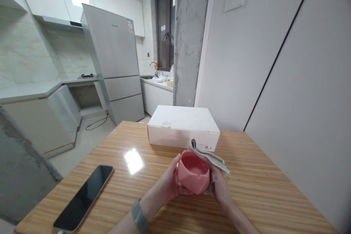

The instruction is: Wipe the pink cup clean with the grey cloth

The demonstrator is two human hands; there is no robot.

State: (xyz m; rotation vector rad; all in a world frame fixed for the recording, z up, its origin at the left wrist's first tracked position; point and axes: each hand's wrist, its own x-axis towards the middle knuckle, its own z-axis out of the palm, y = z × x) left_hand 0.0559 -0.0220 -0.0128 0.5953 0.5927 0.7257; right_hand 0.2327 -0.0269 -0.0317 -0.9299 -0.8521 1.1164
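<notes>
Two things sit between the hands: a bowl and a cloth. Far out to the left of the left grip, a dark phone point(83, 197) lies flat on the desk point(274, 190), well apart from the work. A grey wristband point(139, 216) sits just behind that grip.

The left grip point(170, 181) is closed around the near-left side of the pink bowl point(193, 172), fingers curled to its wall, holding it just above the desk with the mouth tilted up and away. Against the bowl's right side lies a folded grey-white cloth point(210, 155), and the right grip point(221, 188) is closed on it, pressing it to the bowl's outer wall (the fingers are mostly hidden under the fabric). Beyond both grips stands a closed white box point(183, 126), near the cloth's upper end; whether they touch I cannot tell.

It looks to me like wiping, with the outside wall under the cloth. Reaching any other face would call for a firm left hold while the bowl turns against the cloth.

The bowl is matt pink, thick-walled, faceted outside and smooth inside, and looks empty.
</notes>
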